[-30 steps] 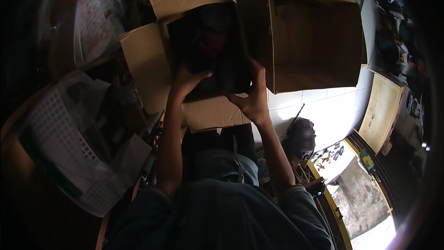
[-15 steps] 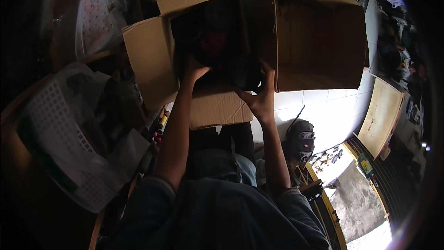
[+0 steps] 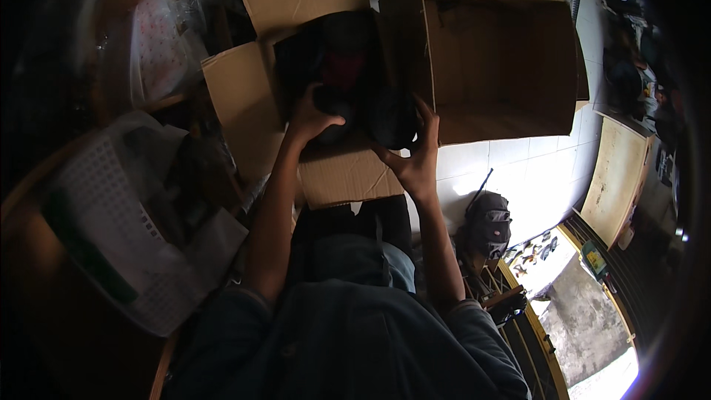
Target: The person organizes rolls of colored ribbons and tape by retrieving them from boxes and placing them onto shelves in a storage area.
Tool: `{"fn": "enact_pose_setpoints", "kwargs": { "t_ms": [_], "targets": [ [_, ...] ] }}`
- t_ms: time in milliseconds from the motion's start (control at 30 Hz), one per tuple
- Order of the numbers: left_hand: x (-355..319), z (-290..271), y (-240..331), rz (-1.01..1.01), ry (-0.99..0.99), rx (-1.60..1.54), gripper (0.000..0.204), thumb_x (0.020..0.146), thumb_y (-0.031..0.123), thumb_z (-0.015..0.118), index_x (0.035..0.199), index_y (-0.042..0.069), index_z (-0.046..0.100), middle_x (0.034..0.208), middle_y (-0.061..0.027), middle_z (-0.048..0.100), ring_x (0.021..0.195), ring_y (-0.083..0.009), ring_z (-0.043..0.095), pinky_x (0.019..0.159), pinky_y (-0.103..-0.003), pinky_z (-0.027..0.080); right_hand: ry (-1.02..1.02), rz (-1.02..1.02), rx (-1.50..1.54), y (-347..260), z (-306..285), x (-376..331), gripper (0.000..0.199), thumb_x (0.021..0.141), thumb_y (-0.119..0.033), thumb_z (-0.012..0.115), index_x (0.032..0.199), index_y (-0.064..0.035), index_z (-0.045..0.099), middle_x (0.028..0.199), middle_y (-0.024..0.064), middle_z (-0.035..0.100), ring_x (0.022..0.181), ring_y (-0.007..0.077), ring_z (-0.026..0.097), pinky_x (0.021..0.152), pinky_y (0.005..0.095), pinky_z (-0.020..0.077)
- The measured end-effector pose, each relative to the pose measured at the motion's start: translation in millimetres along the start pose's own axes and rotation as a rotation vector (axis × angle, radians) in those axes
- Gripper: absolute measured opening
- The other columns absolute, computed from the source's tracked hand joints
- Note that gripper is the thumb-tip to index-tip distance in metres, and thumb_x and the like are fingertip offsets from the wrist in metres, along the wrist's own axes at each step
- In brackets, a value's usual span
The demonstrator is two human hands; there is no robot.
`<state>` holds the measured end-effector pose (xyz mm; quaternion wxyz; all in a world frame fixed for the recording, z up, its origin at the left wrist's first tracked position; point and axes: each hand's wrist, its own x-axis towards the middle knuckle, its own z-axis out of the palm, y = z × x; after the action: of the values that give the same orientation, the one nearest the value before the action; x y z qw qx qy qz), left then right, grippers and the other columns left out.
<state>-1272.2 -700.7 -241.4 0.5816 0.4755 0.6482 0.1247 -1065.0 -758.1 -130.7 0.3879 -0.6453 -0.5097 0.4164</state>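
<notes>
Hands are reaching into an open cardboard box [image 3: 348,178] seen from the head camera: the left hand [image 3: 311,115] is curling round a dark bundle [image 3: 348,81] inside it, while the right hand [image 3: 415,159], fingers spread, is pressing the bundle's side, seemingly steadying it. A white plastic basket [image 3: 111,222] is sitting to the left.

Open brown carton [image 3: 348,174], flaps spread, in front of me; my left hand [image 3: 311,115] and right hand [image 3: 415,163] reach into it onto dark goods. Second brown carton [image 3: 503,67], larger, on its side, mouth toward me, touching the first on its right. Clear plastic bag [image 3: 159,48], red-dotted, to the left.
</notes>
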Motion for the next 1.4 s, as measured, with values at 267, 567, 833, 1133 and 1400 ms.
{"fn": "enact_pose_setpoints", "kwargs": {
  "t_ms": [267,567,833,1133,1400],
  "targets": [
    [-96,-38,80,0.202,-0.059,-0.5,0.091,0.059,0.017,0.08,0.139,0.011,0.038,0.136,-0.0128,0.044,0.128,-0.0273,0.039,0.107,-0.038,0.033,-0.027,-0.137,0.024,-81,-25,-18,0.09,0.058,-0.004,0.083,0.135,-0.0032,0.036,0.13,0.015,0.041,0.12,0.0285,0.048,0.089,0.037,0.0506],
    [-146,-26,91,0.262,-0.349,-1.149,0.07,0.083,0.037,0.061,0.142,0.01,0.034,0.137,-0.011,0.043,0.127,-0.023,0.041,0.106,-0.038,0.035,-0.111,-0.373,-0.182,-134,-30,-41,0.09,0.054,-0.004,0.082,0.134,-0.0034,0.039,0.131,0.0192,0.044,0.12,0.0375,0.047,0.097,0.0419,0.0446],
    [-167,9,119,0.286,-0.265,-1.01,0.053,0.097,0.04,0.035,0.139,0.009,0.04,0.134,-0.0076,0.049,0.123,-0.0197,0.048,0.103,-0.036,0.038,-0.119,-0.418,-0.472,-156,-60,-73,0.089,0.059,-0.022,0.079,0.137,-0.008,0.039,0.139,0.011,0.041,0.117,0.0379,0.047,0.093,0.0463,0.0465],
    [-208,95,190,0.658,-0.255,-0.475,0.049,0.097,0.041,0.036,0.127,0.004,0.05,0.121,-0.0087,0.057,0.108,-0.0189,0.059,0.093,-0.034,0.049,0.197,-0.219,-0.137,-150,-163,-136,0.074,0.075,-0.01,0.072,0.139,-0.0037,0.035,0.133,0.0177,0.045,0.109,0.034,0.055,0.092,0.0417,0.0473],
    [-218,248,218,0.375,-0.526,-0.8,0.047,0.096,0.04,0.04,0.127,0.005,0.049,0.124,-0.0105,0.054,0.112,-0.0207,0.055,0.096,-0.036,0.048,0.517,-0.165,-0.412,-69,-286,-220,0.04,0.077,-0.004,0.069,0.115,-0.004,0.059,0.088,0.0119,0.059,0.071,0.026,0.063,0.064,0.0363,0.0516]
  ]
}}
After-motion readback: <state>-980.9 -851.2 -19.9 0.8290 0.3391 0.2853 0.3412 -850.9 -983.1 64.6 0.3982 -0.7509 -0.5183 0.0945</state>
